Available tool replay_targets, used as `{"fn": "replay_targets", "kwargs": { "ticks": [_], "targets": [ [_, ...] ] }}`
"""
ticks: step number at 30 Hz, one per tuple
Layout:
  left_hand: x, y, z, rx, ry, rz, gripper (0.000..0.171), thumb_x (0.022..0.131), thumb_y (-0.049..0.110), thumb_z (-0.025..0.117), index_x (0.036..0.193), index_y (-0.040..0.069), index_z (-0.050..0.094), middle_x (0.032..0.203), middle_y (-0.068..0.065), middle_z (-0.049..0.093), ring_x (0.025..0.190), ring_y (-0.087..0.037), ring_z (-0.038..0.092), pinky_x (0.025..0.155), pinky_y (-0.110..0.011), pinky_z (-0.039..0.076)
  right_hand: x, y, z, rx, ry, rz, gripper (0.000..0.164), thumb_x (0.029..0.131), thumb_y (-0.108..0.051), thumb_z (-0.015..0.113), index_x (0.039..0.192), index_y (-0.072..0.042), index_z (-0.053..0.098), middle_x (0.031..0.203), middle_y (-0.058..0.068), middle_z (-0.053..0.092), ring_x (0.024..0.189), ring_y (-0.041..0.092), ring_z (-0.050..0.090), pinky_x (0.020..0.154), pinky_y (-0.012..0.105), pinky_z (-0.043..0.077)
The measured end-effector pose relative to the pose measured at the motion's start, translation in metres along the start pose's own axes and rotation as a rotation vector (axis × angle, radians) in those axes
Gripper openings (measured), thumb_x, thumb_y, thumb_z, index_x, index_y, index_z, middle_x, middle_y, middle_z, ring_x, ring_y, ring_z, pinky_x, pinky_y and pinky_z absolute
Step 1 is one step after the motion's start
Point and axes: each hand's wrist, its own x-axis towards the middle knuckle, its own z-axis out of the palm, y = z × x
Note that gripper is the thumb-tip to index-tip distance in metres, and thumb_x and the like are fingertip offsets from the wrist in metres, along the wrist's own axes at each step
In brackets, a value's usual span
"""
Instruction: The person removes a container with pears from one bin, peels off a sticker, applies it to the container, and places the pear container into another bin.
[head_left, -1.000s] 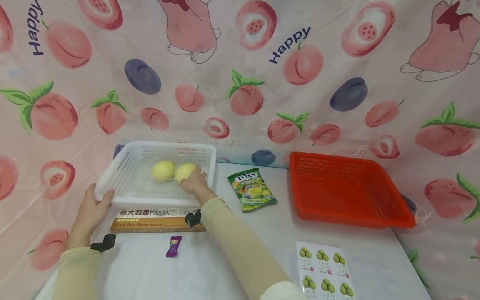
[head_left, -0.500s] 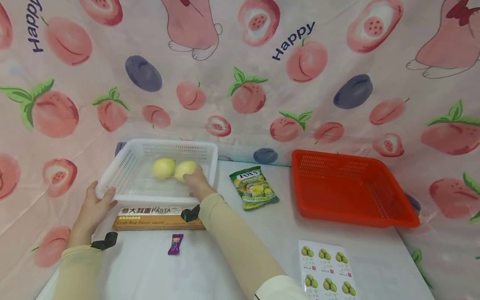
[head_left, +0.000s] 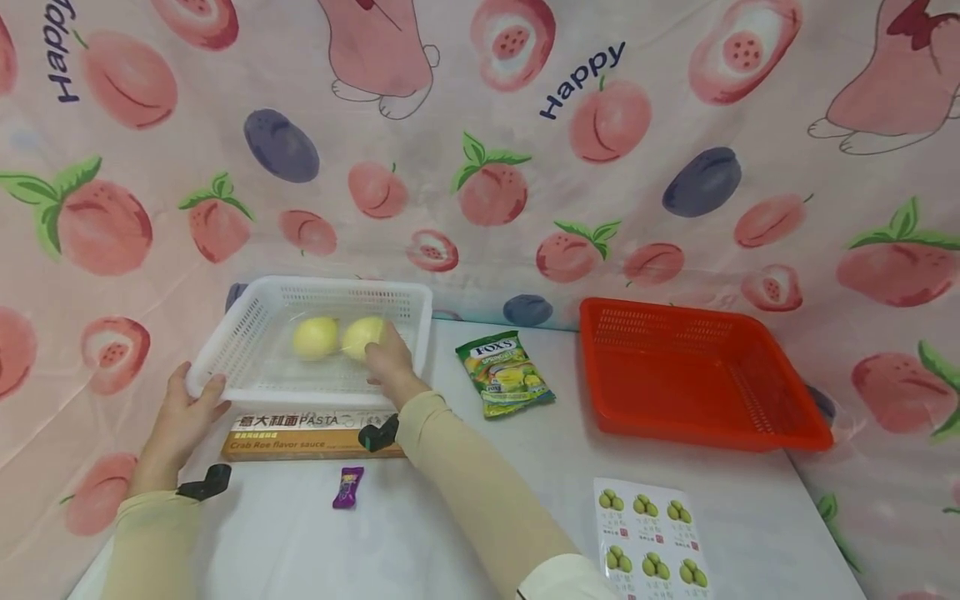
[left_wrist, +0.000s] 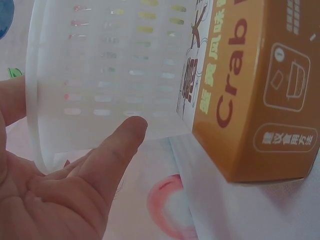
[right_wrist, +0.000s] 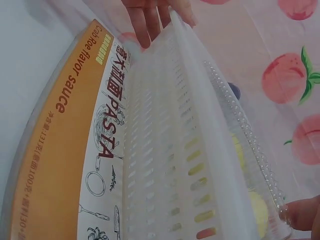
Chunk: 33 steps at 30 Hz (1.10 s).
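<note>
A white slotted basket (head_left: 258, 400) stands at the left of the table. My left hand (head_left: 176, 421) holds its near left corner; in the left wrist view the thumb (left_wrist: 127, 137) lies along the wall and other fingers are behind the rim. My right hand (head_left: 392, 360) reaches inside at the right. There it pinches the edge of a clear plastic box (right_wrist: 267, 172) with a beaded rim, where a fingertip shows at the corner in the right wrist view. Two round yellow fruits (head_left: 316, 338) sit in the box, lemon-like, the right one partly covered by the hand.
A pasta box (head_left: 300, 446) lies along the basket's front, with a small purple wrapped candy (head_left: 347, 487) nearer. Right of the basket is a green FOX'S candy bag (head_left: 506, 375). A red basket (head_left: 697, 375) stands at the right, a sticker sheet (head_left: 648, 533) in front.
The two yellow fruits have shifted slightly left within the basket, and the right hand has shifted slightly with them. The left hand stays at the basket's corner.
</note>
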Motion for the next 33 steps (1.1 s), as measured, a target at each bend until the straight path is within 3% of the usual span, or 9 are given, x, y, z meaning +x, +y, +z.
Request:
{"fn": "replay_targets", "kwargs": {
  "ticks": [8, 11, 14, 16, 18, 22, 27, 30, 33],
  "targets": [
    [0.0, 0.0, -0.002, 0.022, 0.011, 0.015, 0.088, 0.103, 0.046, 0.038, 0.149, -0.002, -0.019, 0.143, -0.045, 0.013, 0.123, -0.062, 0.029, 0.097, -0.076, 0.021, -0.003, -0.008, -0.01, -0.019, 0.007, -0.041, 0.064, 0.095, -0.007, 0.051, 0.154, -0.021, 0.032, 0.153, 0.011, 0.034, 0.108, 0.029, 0.056, 0.068, 0.039, 0.059],
    [0.001, -0.001, -0.002, 0.012, 0.005, 0.012, 0.088, 0.103, 0.046, 0.038, 0.149, -0.001, -0.019, 0.144, -0.045, 0.012, 0.124, -0.062, 0.026, 0.098, -0.076, 0.018, -0.006, -0.013, -0.017, -0.02, 0.002, -0.035, 0.063, 0.096, -0.007, 0.052, 0.154, -0.021, 0.032, 0.153, 0.011, 0.034, 0.086, 0.022, 0.059, 0.067, 0.039, 0.059],
    [0.002, -0.002, -0.003, 0.003, -0.004, 0.022, 0.086, 0.103, 0.045, 0.038, 0.149, -0.001, -0.019, 0.144, -0.045, 0.011, 0.126, -0.062, 0.026, 0.099, -0.075, 0.018, -0.009, -0.018, -0.025, 0.001, -0.018, -0.029, 0.064, 0.096, -0.006, 0.051, 0.155, -0.021, 0.031, 0.154, 0.012, 0.031, 0.06, 0.014, 0.049, 0.068, 0.039, 0.059],
    [0.003, -0.003, -0.003, -0.002, -0.01, 0.035, 0.085, 0.104, 0.043, 0.038, 0.149, -0.003, -0.019, 0.143, -0.045, 0.011, 0.125, -0.061, 0.026, 0.099, -0.074, 0.018, -0.01, -0.02, -0.03, 0.012, -0.029, -0.033, 0.065, 0.096, -0.006, 0.05, 0.155, -0.02, 0.029, 0.154, 0.014, 0.03, 0.055, 0.013, 0.044, 0.069, 0.04, 0.059],
    [0.003, -0.003, -0.003, -0.005, -0.016, 0.043, 0.085, 0.104, 0.042, 0.037, 0.148, -0.004, -0.019, 0.143, -0.046, 0.012, 0.125, -0.061, 0.027, 0.098, -0.074, 0.021, -0.012, -0.023, -0.035, 0.023, -0.038, -0.041, 0.064, 0.096, -0.006, 0.051, 0.155, -0.02, 0.03, 0.154, 0.015, 0.03, 0.061, 0.013, 0.049, 0.069, 0.04, 0.059],
    [0.003, -0.001, -0.003, 0.007, -0.019, 0.047, 0.085, 0.104, 0.042, 0.037, 0.148, -0.004, -0.018, 0.142, -0.046, 0.013, 0.124, -0.061, 0.027, 0.098, -0.075, 0.021, -0.017, -0.03, -0.047, 0.02, -0.052, -0.049, 0.061, 0.098, -0.009, 0.052, 0.155, -0.021, 0.031, 0.154, 0.016, 0.03, 0.087, 0.021, 0.061, 0.069, 0.039, 0.059],
    [0.001, 0.001, -0.002, 0.017, -0.012, 0.05, 0.084, 0.104, 0.041, 0.036, 0.148, -0.006, -0.017, 0.141, -0.045, 0.015, 0.124, -0.06, 0.029, 0.097, -0.072, 0.026, -0.026, -0.04, -0.064, 0.03, -0.07, -0.012, 0.061, 0.099, -0.011, 0.054, 0.154, -0.025, 0.032, 0.154, 0.016, 0.031, 0.066, 0.024, 0.059, 0.071, 0.041, 0.059],
    [0.001, 0.002, -0.002, 0.012, -0.016, 0.035, 0.085, 0.104, 0.043, 0.037, 0.148, -0.003, -0.018, 0.141, -0.044, 0.016, 0.122, -0.059, 0.031, 0.095, -0.072, 0.027, -0.032, -0.047, -0.074, 0.073, -0.093, 0.007, 0.061, 0.099, -0.01, 0.053, 0.155, -0.025, 0.031, 0.156, 0.014, 0.027, 0.092, 0.03, 0.064, 0.074, 0.044, 0.059],
    [0.002, 0.001, -0.002, 0.005, -0.022, 0.018, 0.086, 0.103, 0.045, 0.038, 0.149, -0.002, -0.02, 0.141, -0.044, 0.015, 0.122, -0.06, 0.031, 0.095, -0.073, 0.026, -0.039, -0.053, -0.084, 0.113, -0.115, 0.008, 0.062, 0.099, -0.008, 0.052, 0.155, -0.024, 0.03, 0.159, 0.012, 0.021, 0.123, 0.039, 0.049, 0.076, 0.046, 0.058]
  ]
}}
